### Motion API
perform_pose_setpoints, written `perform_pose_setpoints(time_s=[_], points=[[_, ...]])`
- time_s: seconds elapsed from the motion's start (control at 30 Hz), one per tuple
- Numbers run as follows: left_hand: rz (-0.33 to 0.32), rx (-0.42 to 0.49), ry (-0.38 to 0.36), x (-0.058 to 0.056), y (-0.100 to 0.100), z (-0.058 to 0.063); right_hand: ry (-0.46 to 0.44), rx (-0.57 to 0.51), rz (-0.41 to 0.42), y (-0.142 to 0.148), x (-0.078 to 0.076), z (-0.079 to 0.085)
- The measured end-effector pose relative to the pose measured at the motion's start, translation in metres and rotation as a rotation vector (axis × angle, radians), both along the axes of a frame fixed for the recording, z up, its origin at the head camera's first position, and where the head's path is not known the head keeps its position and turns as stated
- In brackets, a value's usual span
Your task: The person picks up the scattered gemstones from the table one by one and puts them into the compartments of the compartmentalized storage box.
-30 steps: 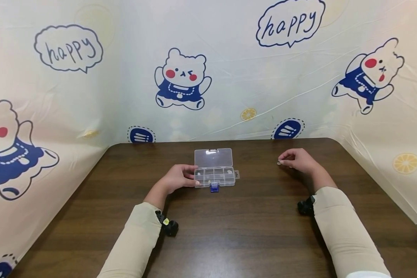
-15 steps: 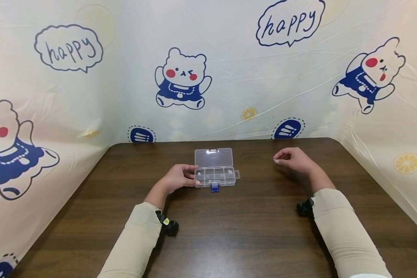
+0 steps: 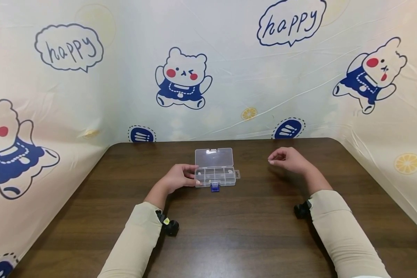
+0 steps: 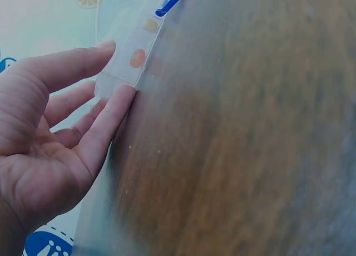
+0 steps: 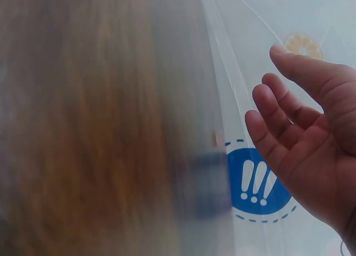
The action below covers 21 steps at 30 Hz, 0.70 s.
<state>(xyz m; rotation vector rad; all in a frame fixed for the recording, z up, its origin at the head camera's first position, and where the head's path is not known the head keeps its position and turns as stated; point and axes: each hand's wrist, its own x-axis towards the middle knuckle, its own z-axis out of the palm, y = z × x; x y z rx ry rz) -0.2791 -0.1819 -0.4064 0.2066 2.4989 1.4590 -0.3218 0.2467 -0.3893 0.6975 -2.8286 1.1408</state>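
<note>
A clear plastic compartment box [image 3: 215, 177] stands on the table with its lid [image 3: 213, 157] raised at the back. A blue latch [image 3: 215, 187] hangs at its front. My left hand [image 3: 178, 178] grips the box's left end, thumb at the front. Through the wall in the left wrist view I see an orange oval piece [image 4: 137, 58] and a tan one [image 4: 149, 25]. To the right, my right hand [image 3: 289, 159] is above the table, thumb and index finger pinching a small pale piece [image 3: 270, 161]. Its kind is too small to tell; the right wrist view does not show it.
The brown wooden table [image 3: 229, 231] ends at a patterned cloth backdrop [image 3: 229, 77] behind and at both sides. A tab [image 3: 238, 174] juts from the box's right end. A tiny pinkish spot [image 5: 218, 138] shows near the table's edge in the right wrist view.
My right hand has lifted the small pale piece from the table and moved it left toward the box. The left hand and the box have stayed in place.
</note>
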Motion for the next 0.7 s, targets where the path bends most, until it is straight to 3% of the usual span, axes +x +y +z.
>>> perform_pose_setpoints(time_s=[0.5, 0.7], points=[[-0.004, -0.010, 0.002, 0.000, -0.001, 0.000, -0.032, 0.014, 0.049, -0.020, 0.008, 0.007], [-0.007, -0.005, -0.002, 0.000, -0.001, 0.001, -0.007, 0.018, 0.090, -0.027, 0.011, 0.011]])
